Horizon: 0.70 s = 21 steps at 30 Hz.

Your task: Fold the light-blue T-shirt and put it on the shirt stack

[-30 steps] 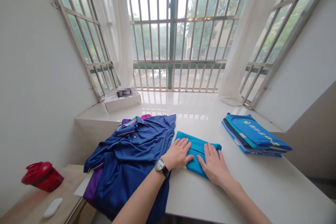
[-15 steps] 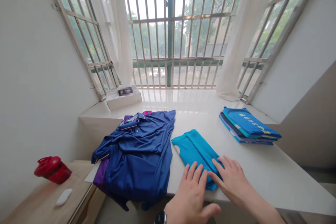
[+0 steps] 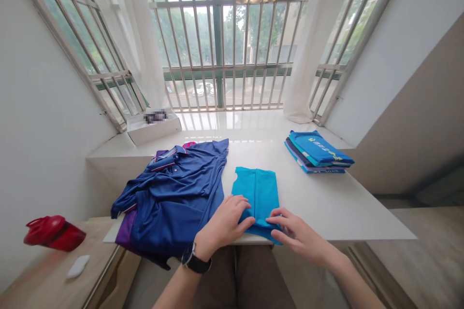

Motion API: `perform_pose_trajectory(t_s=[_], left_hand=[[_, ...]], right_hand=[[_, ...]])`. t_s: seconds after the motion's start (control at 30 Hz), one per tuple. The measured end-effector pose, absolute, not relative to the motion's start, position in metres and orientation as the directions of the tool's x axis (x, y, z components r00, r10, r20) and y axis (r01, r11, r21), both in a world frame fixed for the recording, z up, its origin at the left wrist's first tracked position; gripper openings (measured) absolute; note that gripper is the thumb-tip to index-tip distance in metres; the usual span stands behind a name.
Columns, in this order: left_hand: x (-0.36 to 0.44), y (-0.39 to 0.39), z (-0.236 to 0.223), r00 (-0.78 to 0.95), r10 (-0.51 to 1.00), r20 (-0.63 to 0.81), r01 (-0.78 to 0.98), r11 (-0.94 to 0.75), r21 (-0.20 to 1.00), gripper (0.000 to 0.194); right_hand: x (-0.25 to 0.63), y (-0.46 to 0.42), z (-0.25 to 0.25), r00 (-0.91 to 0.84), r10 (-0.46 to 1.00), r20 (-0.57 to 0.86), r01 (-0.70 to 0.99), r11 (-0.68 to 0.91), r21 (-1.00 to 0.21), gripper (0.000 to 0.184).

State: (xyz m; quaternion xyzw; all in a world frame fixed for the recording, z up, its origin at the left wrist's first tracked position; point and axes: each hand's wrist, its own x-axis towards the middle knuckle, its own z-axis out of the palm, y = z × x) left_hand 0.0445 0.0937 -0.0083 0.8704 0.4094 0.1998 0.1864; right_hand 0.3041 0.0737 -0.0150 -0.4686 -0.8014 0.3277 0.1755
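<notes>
A folded turquoise shirt (image 3: pixel 266 188) lies on the white sill in front of me, a seam running down its middle. My left hand (image 3: pixel 232 217) rests on its lower left part, fingers stretched out and thumb apart. At the lower right edge of the shirt is my right hand (image 3: pixel 290 231), its fingers bent but spread, with index finger and thumb touching the cloth near the corner. A loosely spread navy polo shirt (image 3: pixel 181 193) lies to the left, over a purple garment (image 3: pixel 125 229) that shows at its edge.
On the right, a stack of folded shirts (image 3: pixel 319 149) sits on the sill. A white box (image 3: pixel 154 128) stands at the back left by the barred window. A red shaker cup (image 3: pixel 54 233) and a white mouse-like object (image 3: pixel 78 267) are on the wooden surface (image 3: pixel 39 277) at lower left.
The turquoise shirt has turned from slanted to nearly square with me. My hands have moved apart to its two lower sides, and the camera view has shifted right.
</notes>
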Motion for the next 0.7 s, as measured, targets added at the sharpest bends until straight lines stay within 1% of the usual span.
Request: perform_pose_trajectory(t_s=[0.07,0.1,0.13,0.2,0.23,0.3,0.4,0.47,0.57,0.63,0.7], left_hand=[[0.056,0.091,-0.012,0.559,0.797,0.228,0.673,-0.597,0.437,0.041],[0.062,0.089,-0.017,0.559,0.795,0.234,0.685,-0.602,0.409,0.047],[0.068,0.087,-0.022,0.563,0.792,0.238,0.694,-0.609,0.384,0.052],[0.077,0.085,-0.034,0.566,0.788,0.243,0.710,-0.616,0.342,0.054],[0.079,0.084,-0.040,0.564,0.788,0.248,0.716,-0.616,0.328,0.054],[0.080,0.083,-0.048,0.562,0.786,0.258,0.721,-0.618,0.313,0.054],[0.073,0.082,-0.051,0.574,0.777,0.260,0.711,-0.630,0.312,0.057],[0.068,0.082,-0.050,0.588,0.768,0.254,0.699,-0.640,0.319,0.062],[0.064,0.082,-0.050,0.617,0.744,0.254,0.669,-0.667,0.328,0.073],[0.063,0.082,-0.051,0.634,0.727,0.263,0.652,-0.686,0.322,0.077],[0.063,0.082,-0.052,0.640,0.721,0.266,0.649,-0.693,0.314,0.077]], right_hand=[[0.305,0.089,-0.017,-0.506,0.861,0.052,0.589,0.390,-0.708,0.039],[0.305,0.101,-0.020,-0.485,0.867,0.114,0.589,0.420,-0.690,0.040],[0.304,0.116,-0.022,-0.455,0.872,0.180,0.606,0.452,-0.654,0.040],[0.301,0.148,-0.029,-0.408,0.868,0.282,0.686,0.495,-0.533,0.039],[0.298,0.164,-0.033,-0.417,0.863,0.285,0.730,0.505,-0.460,0.040],[0.291,0.190,-0.041,-0.457,0.857,0.238,0.793,0.514,-0.328,0.047],[0.279,0.208,-0.052,-0.506,0.852,0.135,0.829,0.523,-0.197,0.059],[0.274,0.210,-0.057,-0.510,0.855,0.093,0.841,0.519,-0.155,0.064],[0.270,0.208,-0.057,-0.510,0.858,0.061,0.849,0.513,-0.125,0.066],[0.269,0.205,-0.054,-0.509,0.855,0.100,0.847,0.518,-0.116,0.066],[0.268,0.196,-0.051,-0.500,0.842,0.202,0.838,0.530,-0.131,0.061]])
